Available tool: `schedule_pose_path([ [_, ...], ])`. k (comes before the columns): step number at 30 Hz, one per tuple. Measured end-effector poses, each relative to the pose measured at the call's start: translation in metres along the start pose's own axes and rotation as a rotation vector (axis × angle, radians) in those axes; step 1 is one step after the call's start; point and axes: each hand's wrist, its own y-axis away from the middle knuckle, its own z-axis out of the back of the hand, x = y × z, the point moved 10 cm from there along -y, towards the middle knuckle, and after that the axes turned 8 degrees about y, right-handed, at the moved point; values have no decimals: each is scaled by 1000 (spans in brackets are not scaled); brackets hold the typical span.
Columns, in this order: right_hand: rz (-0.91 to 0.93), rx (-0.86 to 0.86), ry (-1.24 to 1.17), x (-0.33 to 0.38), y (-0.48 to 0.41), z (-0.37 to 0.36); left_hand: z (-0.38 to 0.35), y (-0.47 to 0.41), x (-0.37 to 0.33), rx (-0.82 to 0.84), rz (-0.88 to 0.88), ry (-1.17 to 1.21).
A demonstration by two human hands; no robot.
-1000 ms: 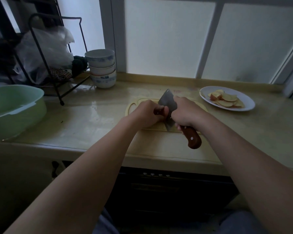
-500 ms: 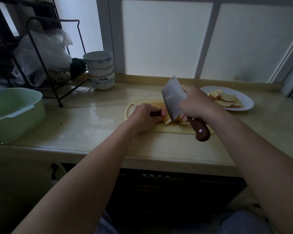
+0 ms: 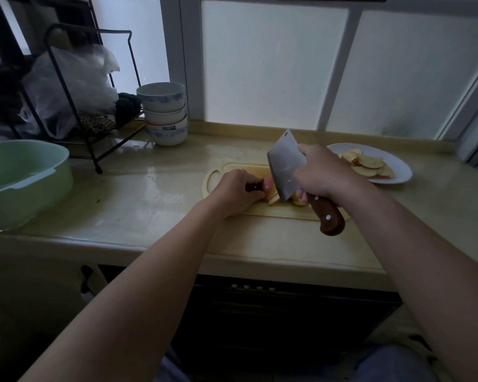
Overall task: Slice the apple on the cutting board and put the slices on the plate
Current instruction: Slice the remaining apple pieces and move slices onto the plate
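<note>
Apple (image 3: pixel 269 186) in left hand (image 3: pixel 232 194), cleaver (image 3: pixel 283 166) beside (tilted)

Bench (image 3: pixel 155 205): glossy pale-yellow top below frosted window | centre: pale cutting board (image 3: pixel 287 213), flat, oval grip hole at left end | right rear: white plate (image 3: pixel 400 172) | left rear: stack of blue-patterned bowls (image 3: pixel 164 114) | far left: green basin (image 3: pixel 25 186); black wire rack (image 3: pixel 94 150) behind it

Pale daylight is coming through the frosted window panes (image 3: pixel 271 62), leaving the room dim, glinting off the countertop (image 3: pixel 160 183) and sinking the cupboard (image 3: pixel 287 312) below into shadow, while the wide lens is bowing the edges.
</note>
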Motion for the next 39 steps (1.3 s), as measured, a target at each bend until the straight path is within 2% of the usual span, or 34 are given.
schedule_pose_path([
  [9, -19, -38, 9, -8, 0, -7, -1, 2, -1, 1, 26, 35],
  [20, -21, -150, -135, -20, -3, -6, -5, 3, 1, 52, 63, 80],
  [24, -12, -150, -134, -19, -5, -8, -7, 5, -7, 77, 11, 5],
  [39, -35, -123, -66, -15, -1, -14, -4, 6, -7, 36, 1, 1],
])
